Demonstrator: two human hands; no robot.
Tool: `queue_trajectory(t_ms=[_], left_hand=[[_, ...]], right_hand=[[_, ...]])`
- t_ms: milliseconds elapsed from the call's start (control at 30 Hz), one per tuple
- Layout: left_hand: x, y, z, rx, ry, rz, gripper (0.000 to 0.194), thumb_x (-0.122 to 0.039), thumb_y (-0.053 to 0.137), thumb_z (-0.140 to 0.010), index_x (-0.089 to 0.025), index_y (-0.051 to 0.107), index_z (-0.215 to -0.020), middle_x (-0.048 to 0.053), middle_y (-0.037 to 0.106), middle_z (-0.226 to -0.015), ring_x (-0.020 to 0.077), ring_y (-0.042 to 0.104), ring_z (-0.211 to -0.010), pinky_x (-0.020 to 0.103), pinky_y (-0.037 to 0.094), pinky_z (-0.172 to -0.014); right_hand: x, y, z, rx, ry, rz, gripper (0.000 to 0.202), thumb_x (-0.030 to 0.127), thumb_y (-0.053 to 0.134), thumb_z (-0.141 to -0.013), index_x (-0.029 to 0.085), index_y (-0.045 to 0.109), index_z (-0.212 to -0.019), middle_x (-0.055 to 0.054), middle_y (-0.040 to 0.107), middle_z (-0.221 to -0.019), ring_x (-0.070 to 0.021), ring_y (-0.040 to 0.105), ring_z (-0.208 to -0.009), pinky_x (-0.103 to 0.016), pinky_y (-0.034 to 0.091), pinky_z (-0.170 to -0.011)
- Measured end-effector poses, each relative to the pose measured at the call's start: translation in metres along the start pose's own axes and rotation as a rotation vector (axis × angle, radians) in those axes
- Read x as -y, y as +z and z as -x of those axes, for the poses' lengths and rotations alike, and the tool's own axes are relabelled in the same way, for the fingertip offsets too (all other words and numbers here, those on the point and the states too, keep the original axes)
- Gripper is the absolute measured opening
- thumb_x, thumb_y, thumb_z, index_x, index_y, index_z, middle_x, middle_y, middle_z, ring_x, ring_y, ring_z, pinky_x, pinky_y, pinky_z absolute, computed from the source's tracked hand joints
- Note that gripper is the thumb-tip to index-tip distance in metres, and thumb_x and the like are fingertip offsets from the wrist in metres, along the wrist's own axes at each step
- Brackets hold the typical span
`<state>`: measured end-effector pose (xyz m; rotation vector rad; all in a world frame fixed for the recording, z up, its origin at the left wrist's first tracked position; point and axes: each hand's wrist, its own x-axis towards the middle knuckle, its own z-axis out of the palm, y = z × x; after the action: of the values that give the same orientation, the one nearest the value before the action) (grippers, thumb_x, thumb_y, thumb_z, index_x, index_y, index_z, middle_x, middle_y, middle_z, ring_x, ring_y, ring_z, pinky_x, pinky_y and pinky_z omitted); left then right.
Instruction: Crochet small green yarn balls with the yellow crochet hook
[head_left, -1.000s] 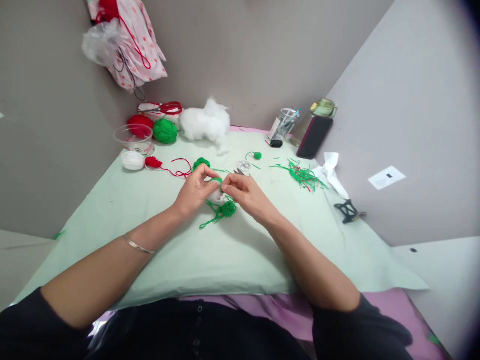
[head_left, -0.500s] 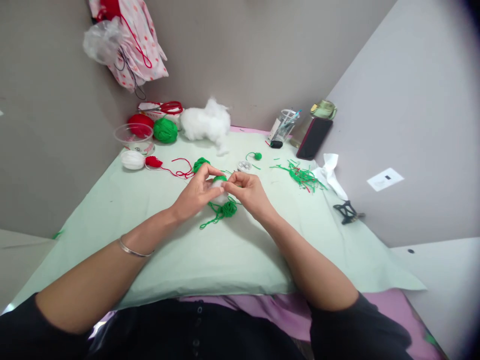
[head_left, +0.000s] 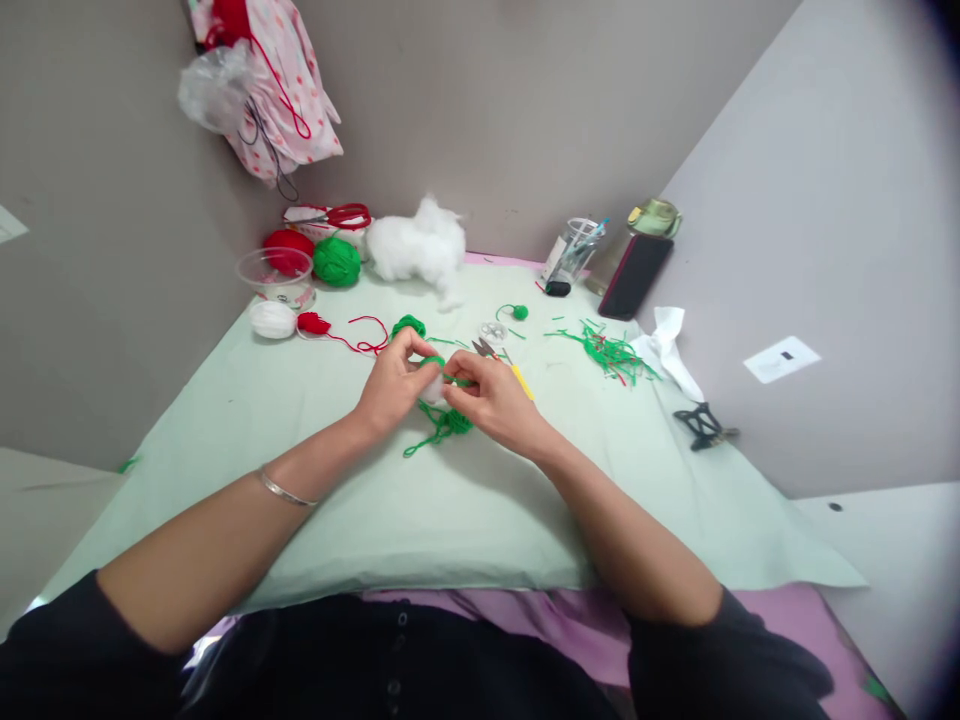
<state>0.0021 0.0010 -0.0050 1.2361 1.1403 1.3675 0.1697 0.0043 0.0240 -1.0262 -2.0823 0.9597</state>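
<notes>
Between my two hands is a white stuffed piece (head_left: 433, 390) with green yarn (head_left: 430, 362) along its top. My left hand (head_left: 394, 382) pinches it from the left, thumb and forefinger on the green part. On the right side, my right hand (head_left: 487, 392) has its fingers closed on green yarn beside the white piece; its fingertips partly hide the yarn. A loose tangle of green yarn (head_left: 452, 422) lies just below the hands. Another green bundle (head_left: 409, 326) sits behind my left hand. Small snips with a yellow handle (head_left: 522, 382) lie behind my right hand.
White stuffing (head_left: 418, 245), a green ball (head_left: 337, 261), a red ball (head_left: 289, 252) and a clear tub (head_left: 276, 280) stand at the back left. Green scraps (head_left: 611, 352), a phone (head_left: 637, 277) and a cup (head_left: 574, 250) are to the right. A white ball (head_left: 273, 320) lies left.
My right hand has shifted slightly right, its fingers spread a little wider along the green yarn. The snips behind it have come into view. The whole view has moved slightly.
</notes>
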Motion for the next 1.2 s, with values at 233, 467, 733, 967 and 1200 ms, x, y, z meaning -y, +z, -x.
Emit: queue_trajectory(t_ms=[233,467,733,967,1200], left_hand=[[-0.008,0.005,0.007,0.092,-0.127,0.153,0.015,-0.026,0.069,-0.081,-0.022,0.055,-0.087,-0.002,0.061,-0.081,0.0147,0.065,-0.07,0.03,0.056,-0.065],[-0.012,0.0,0.006,0.184,-0.127,0.186,0.037,-0.038,0.085,-0.078,-0.02,0.056,-0.092,-0.001,0.064,-0.093,0.0149,0.072,-0.075,0.036,0.062,-0.077],[-0.005,0.0,-0.001,0.059,-0.06,0.103,0.03,-0.013,0.08,-0.07,-0.022,0.053,-0.082,-0.008,0.057,-0.074,0.0085,0.059,-0.052,0.023,0.048,-0.049],[-0.008,0.006,0.007,0.073,-0.146,0.173,0.017,-0.012,0.062,-0.075,-0.022,0.049,-0.079,-0.006,0.059,-0.067,0.0116,0.061,-0.053,0.024,0.05,-0.05],[-0.021,0.003,0.009,0.205,-0.172,0.233,0.025,-0.033,0.076,-0.083,-0.019,0.055,-0.087,-0.002,0.067,-0.083,0.0135,0.072,-0.069,0.032,0.062,-0.072]], right_hand=[[-0.012,0.003,-0.007,-0.146,0.084,0.024,0.012,0.025,0.055,-0.079,0.022,0.051,-0.068,0.005,0.05,-0.06,-0.0109,0.039,-0.056,-0.028,0.028,-0.057],[-0.01,-0.01,-0.007,-0.134,0.117,-0.04,0.016,0.03,0.058,-0.083,0.022,0.053,-0.07,0.005,0.05,-0.059,-0.0115,0.038,-0.057,-0.028,0.03,-0.057],[0.004,-0.004,0.002,0.064,0.051,-0.156,0.006,0.025,0.055,-0.086,0.023,0.052,-0.081,0.005,0.053,-0.068,-0.0128,0.048,-0.062,-0.027,0.033,-0.059],[0.0,0.004,-0.001,-0.078,0.043,0.101,0.017,0.024,0.059,-0.085,0.023,0.051,-0.07,0.006,0.055,-0.06,-0.0109,0.041,-0.055,-0.028,0.032,-0.061],[-0.008,-0.007,-0.007,-0.166,0.154,-0.09,0.018,0.028,0.061,-0.081,0.022,0.054,-0.066,0.005,0.053,-0.059,-0.0108,0.039,-0.056,-0.028,0.03,-0.056]])
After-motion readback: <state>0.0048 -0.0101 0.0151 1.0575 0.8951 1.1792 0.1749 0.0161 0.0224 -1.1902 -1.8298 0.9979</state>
